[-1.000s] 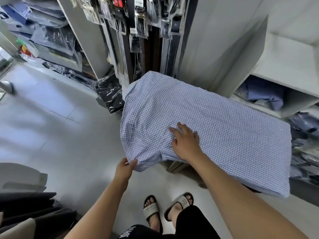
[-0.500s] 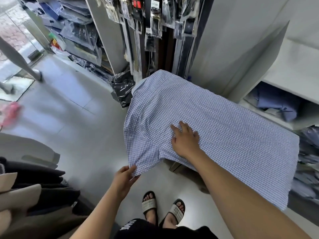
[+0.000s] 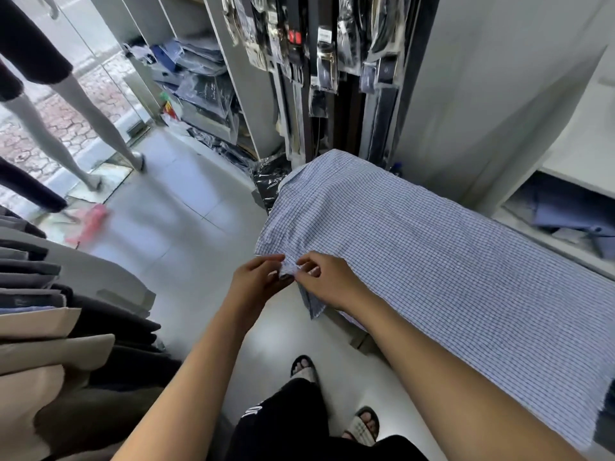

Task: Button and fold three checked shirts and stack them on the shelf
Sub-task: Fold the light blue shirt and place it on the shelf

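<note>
**A:** Both hands on it — left hand (image 3: 256, 281) and right hand (image 3: 327, 281) each pinch the sleeve cuff (image 3: 289, 269) of the checked shirt (image 3: 432, 261), spread on the table.

**B:** Keep that grip close together — fold flat, I'd say.

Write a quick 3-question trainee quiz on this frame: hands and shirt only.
1. True or false: the right hand lies flat on the middle of the checked shirt.
2. Which part of the shirt do the fingers of both hands pinch? A) the collar end, far from the person B) the sleeve edge at the near left corner C) the hem at the right end
3. Fill in: the left hand and right hand meet at the shirt's ___ edge, near or far from the person.

Key: 1 false, its fingers are curled on the sleeve edge; 2 B; 3 near.
</note>
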